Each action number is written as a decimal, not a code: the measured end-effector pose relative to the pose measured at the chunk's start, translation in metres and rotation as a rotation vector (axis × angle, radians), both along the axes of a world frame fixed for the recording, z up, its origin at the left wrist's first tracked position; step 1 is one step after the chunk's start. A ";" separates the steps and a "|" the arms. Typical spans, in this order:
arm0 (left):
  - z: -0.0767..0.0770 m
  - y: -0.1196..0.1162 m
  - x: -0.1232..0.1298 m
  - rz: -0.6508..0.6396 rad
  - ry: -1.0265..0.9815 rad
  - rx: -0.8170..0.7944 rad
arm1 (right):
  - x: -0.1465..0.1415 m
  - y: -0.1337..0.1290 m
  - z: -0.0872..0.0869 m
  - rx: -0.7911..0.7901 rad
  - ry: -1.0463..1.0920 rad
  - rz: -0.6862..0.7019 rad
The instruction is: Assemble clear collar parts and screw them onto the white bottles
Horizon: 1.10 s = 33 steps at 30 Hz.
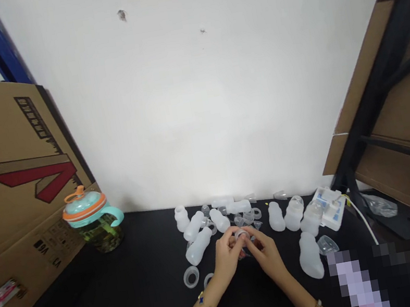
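Observation:
Both hands meet over the middle of the black table. My left hand (228,255) and my right hand (264,253) close their fingertips and thumbs round a small clear ring-shaped part (241,234); its lower side is hidden by the fingers. Left of my hands lie several frosted white bottles, one of them a long bottle (198,246) on its side. A translucent ring (191,277) rests flat near my left wrist, with a second ring (208,280) partly behind the forearm. Clear caps and rings (248,217) are scattered just beyond my fingers.
More frosted bottles (310,255) lie at the right, beside a clear cap (328,244) and a white box (332,207) with a cable. A turquoise-lidded jug (93,220) stands at the left by a large cardboard box (12,208). A white wall (195,97) rises behind the table.

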<state>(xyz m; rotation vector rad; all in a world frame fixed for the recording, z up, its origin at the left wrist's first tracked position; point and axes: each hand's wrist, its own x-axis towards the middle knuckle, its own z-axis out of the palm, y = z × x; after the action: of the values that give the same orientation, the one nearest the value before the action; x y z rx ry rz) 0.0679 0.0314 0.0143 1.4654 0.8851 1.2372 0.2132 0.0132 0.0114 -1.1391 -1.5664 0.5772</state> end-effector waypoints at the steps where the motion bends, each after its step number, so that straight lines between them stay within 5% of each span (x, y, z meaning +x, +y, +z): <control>1: 0.000 0.000 0.000 -0.001 -0.003 -0.001 | 0.000 0.000 0.001 0.002 0.006 0.001; 33: 0.003 -0.003 0.004 0.055 0.064 0.017 | 0.002 0.002 -0.003 0.038 -0.039 0.043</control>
<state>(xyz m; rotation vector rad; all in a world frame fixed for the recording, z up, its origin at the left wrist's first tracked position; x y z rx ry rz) 0.0721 0.0287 0.0178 1.5105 0.9648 1.2467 0.2153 0.0155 0.0087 -1.0964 -1.6320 0.5544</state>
